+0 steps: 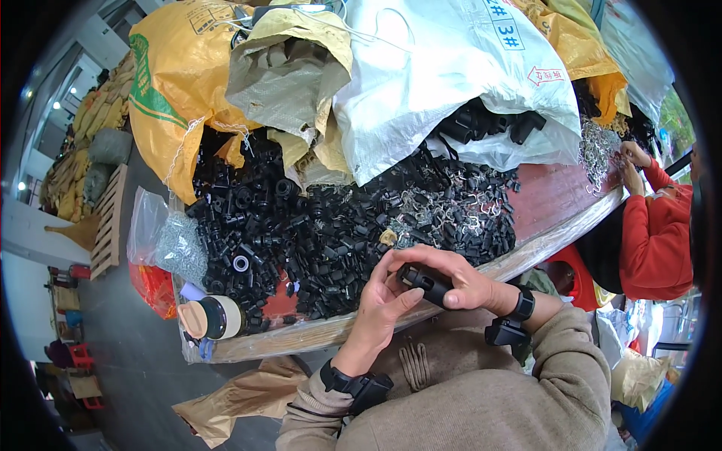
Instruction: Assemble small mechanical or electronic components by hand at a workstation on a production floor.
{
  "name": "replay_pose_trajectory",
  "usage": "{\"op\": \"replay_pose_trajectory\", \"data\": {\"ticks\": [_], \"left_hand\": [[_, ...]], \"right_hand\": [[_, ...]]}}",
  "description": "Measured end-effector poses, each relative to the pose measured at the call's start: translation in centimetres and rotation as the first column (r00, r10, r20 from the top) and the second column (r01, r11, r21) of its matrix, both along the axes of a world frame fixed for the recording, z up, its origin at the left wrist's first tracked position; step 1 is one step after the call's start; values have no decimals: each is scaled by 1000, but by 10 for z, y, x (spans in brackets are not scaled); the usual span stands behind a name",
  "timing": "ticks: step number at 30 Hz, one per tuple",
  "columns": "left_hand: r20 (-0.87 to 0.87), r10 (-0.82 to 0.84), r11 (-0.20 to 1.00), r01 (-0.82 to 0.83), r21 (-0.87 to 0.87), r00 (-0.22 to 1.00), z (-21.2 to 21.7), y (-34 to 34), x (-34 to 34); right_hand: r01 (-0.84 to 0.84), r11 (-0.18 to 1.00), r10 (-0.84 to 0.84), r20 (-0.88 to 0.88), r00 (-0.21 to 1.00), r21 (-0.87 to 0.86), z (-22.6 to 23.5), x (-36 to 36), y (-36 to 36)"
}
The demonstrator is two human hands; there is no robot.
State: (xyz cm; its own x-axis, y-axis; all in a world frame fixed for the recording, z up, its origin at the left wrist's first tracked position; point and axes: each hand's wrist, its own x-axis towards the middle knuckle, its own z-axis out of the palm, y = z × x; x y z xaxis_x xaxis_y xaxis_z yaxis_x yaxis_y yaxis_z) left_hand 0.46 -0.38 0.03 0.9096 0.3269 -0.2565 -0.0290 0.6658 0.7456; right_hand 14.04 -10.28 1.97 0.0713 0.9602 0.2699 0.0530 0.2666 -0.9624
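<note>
A black cylindrical plastic part (427, 284) with a slot in its side is held in front of me, just over the table's near edge. My left hand (385, 297) closes on its left end, thumb laid along it. From the right, my right hand (462, 279) curls its fingers over the top, with the thumb on the near side. Beyond my hands spreads a heap of small black plastic parts (338, 259). Metal hooks (470, 210) lie mixed in at its right side. Larger black fittings (244, 218) are piled at the left.
Big sacks stand along the back, an orange one (180, 83) and a white one (451, 83) spilling black parts. A flask (218, 317) stands at the table's left corner beside a bag of screws (180, 248). At right, a person in red (658, 233) handles metal hooks.
</note>
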Motion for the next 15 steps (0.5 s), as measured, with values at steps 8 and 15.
{"op": "replay_pose_trajectory", "data": {"ticks": [8, 15], "left_hand": [[-58, -18, 987, 9, -159, 998, 1, -5, 3], [-139, -71, 979, 43, -200, 988, 0, -4, 9]], "right_hand": [[89, 989, -117, -266, 957, -114, -7, -6, -2], [160, 968, -210, -280, 937, -192, -10, 2, -6]]}}
